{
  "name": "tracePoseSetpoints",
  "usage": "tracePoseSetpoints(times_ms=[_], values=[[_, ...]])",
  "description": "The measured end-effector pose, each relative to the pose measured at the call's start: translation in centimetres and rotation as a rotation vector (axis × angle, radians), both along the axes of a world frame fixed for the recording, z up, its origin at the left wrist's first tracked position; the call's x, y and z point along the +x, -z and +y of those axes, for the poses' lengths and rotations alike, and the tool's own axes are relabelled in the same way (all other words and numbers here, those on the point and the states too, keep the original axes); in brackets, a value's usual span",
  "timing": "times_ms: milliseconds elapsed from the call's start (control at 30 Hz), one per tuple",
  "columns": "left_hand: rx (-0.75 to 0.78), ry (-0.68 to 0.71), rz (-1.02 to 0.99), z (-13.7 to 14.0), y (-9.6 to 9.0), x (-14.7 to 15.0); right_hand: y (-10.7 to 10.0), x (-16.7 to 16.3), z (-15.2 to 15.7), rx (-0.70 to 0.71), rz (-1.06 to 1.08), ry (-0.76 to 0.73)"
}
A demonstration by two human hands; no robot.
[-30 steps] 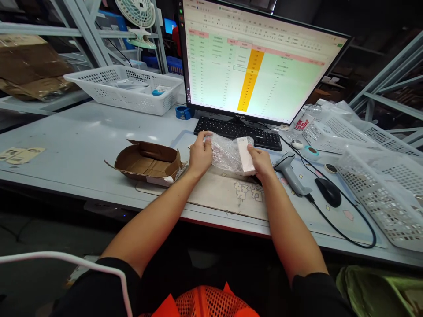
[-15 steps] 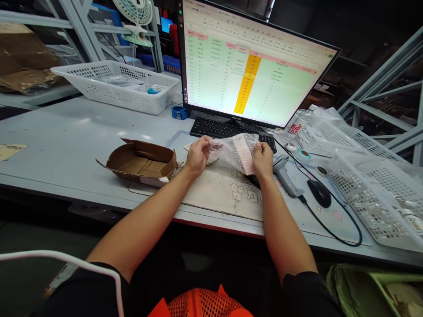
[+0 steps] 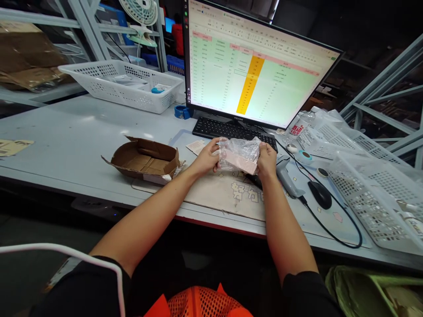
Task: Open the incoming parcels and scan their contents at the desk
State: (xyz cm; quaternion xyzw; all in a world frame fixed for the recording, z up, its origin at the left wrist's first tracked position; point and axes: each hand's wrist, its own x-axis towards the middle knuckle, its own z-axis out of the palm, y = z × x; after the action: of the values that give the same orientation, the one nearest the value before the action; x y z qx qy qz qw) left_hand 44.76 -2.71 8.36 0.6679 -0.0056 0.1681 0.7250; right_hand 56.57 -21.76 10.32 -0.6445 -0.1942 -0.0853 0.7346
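Between my two hands, above the desk mat [image 3: 211, 193], is a clear bubble wrap bag [image 3: 246, 147] with a small pale pink box [image 3: 243, 163] inside it. My left hand [image 3: 210, 157] is closed around the bag's left end. On the right, my right hand [image 3: 267, 159] pinches the other end near the box's corner. An opened brown cardboard box [image 3: 142, 159], torn at its edges, lies to the left of my left forearm. Beside my right hand rests a grey barcode scanner [image 3: 288, 178].
A monitor [image 3: 257, 66] and black keyboard [image 3: 228, 129] stand behind my hands. A white basket [image 3: 125, 92] sits at the back left; more white baskets [image 3: 370, 198] line the right. A black mouse [image 3: 319, 194] and its cable lie right of the scanner. Blue tape [image 3: 183, 112] is near the monitor.
The pink box has turned from a steep slant to nearly lengthwise between my hands. My left hand has moved right, bringing the hands closer and bunching the stretched bubble wrap.
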Motion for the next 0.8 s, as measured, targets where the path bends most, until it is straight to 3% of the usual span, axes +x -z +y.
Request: tracePoseSetpoints(times_ms=[100, 200, 367, 500, 567, 700, 800], values=[[0.100, 0.060, 0.072, 0.3, 0.6, 0.1, -0.1, 0.2, 0.2, 0.159, 0.074, -0.069], [0.304, 0.086, 0.065, 0.3, 1.0, 0.2, -0.3, 0.3, 0.4, 0.229, 0.133, -0.089], [0.735, -0.025, -0.019, -0.2, 1.0, -0.3, -0.6, 0.6, 0.3, 0.365, 0.211, -0.068], [0.865, -0.105, -0.033, -0.4, 0.5, -0.7, -2.0, 1.1, -1.2, 0.515, 0.247, 0.012], [0.738, -0.139, 0.024, -0.3, 0.3, -0.6, -3.1, 1.2, -2.3, 0.570, 0.202, -0.007], [0.152, -0.027, 0.046, -0.4, 0.0, -0.2, -5.4, -0.2, -4.2, 0.499, -0.017, -0.051], [-0.151, 0.087, -0.010, -0.6, -0.5, -0.4, -6.3, -3.4, -7.7, 0.326, -0.138, 0.130]])
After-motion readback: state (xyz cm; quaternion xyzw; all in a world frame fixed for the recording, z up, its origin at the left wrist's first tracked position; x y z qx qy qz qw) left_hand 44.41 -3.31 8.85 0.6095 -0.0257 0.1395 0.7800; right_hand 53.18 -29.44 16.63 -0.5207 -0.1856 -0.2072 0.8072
